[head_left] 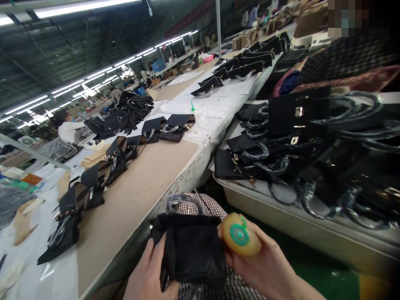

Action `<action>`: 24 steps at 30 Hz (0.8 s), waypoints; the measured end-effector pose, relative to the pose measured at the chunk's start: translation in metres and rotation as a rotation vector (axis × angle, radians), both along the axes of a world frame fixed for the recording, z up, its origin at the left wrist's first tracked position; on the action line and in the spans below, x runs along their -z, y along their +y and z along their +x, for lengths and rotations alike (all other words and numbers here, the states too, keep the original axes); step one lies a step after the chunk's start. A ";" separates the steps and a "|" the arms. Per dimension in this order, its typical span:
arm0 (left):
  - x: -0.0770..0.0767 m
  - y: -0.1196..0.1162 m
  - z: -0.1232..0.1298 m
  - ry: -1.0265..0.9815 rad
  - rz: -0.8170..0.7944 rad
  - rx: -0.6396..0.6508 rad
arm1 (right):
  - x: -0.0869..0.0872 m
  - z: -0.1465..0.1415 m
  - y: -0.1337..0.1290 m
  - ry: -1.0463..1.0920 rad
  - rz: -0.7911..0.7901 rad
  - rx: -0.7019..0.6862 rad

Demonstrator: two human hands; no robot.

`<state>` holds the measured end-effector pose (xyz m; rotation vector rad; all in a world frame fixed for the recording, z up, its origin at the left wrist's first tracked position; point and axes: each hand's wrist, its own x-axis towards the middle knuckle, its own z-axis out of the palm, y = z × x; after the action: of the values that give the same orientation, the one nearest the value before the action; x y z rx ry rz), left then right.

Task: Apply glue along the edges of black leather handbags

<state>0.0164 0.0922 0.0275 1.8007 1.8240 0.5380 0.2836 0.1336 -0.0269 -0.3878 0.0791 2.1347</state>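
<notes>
A black bag [195, 250] rests over the checkered cloth on the lap, its plastic-wrapped handle [184, 204] at the far end. My left hand [150, 268] grips the bag's left side, fingers along its edge and thumb near the bottom. Wrapped in my right hand [265, 260] is a yellowish bottle [240, 235] with a green cap or base facing the camera. That hand is against the bag's right edge.
A long table [150, 179] on the left bears rows of black bags [176, 125], a black pile [125, 112] and a green-tipped bottle [193, 109]. On the right, a pale bin [265, 204] holds plastic-wrapped bags. A person in checkered clothing [346, 62] is beyond it.
</notes>
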 end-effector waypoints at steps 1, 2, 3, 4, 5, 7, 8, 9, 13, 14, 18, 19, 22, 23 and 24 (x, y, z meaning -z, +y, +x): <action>0.002 0.004 -0.002 0.227 0.069 0.044 | 0.001 0.000 0.003 0.004 -0.026 -0.024; 0.003 0.008 -0.002 0.406 0.137 0.094 | 0.002 -0.001 0.004 0.006 -0.047 -0.042; 0.004 0.013 0.000 0.529 0.217 0.149 | 0.002 -0.001 0.005 0.000 -0.065 -0.051; 0.005 0.018 0.003 0.598 0.312 0.215 | 0.004 -0.002 0.006 -0.011 -0.082 -0.046; 0.007 0.023 0.007 0.618 0.412 0.300 | 0.005 -0.003 0.006 -0.026 -0.094 -0.029; 0.012 0.035 0.016 0.524 0.549 0.501 | 0.008 -0.004 0.006 -0.067 -0.106 -0.004; 0.015 0.042 0.019 0.429 0.553 0.597 | 0.010 -0.004 0.006 -0.090 -0.108 0.005; 0.018 0.049 0.023 0.329 0.501 0.665 | 0.011 -0.004 0.006 -0.118 -0.112 0.012; 0.020 0.072 0.036 0.025 0.093 0.597 | 0.011 -0.004 0.010 -0.218 -0.114 0.054; 0.018 0.076 0.040 -0.019 0.013 0.555 | 0.009 -0.005 0.011 -0.227 -0.091 0.061; 0.001 0.091 0.050 -0.154 -0.210 0.489 | -0.003 -0.008 0.018 -0.204 0.045 0.066; -0.003 0.095 0.051 -0.163 -0.245 0.489 | -0.007 -0.007 0.021 -0.191 0.077 0.052; -0.009 0.105 0.043 -0.160 -0.313 0.451 | -0.013 0.001 0.029 -0.202 0.141 0.005; -0.010 0.108 0.037 -0.178 -0.331 0.406 | -0.014 0.006 0.032 -0.223 0.143 0.009; -0.010 0.110 0.030 -0.209 -0.354 0.353 | -0.014 0.012 0.034 -0.248 0.129 0.027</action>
<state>0.0465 0.2026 0.0379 1.6963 1.3248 0.2381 0.2959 0.1678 -0.0126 -0.5679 -0.1928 2.0360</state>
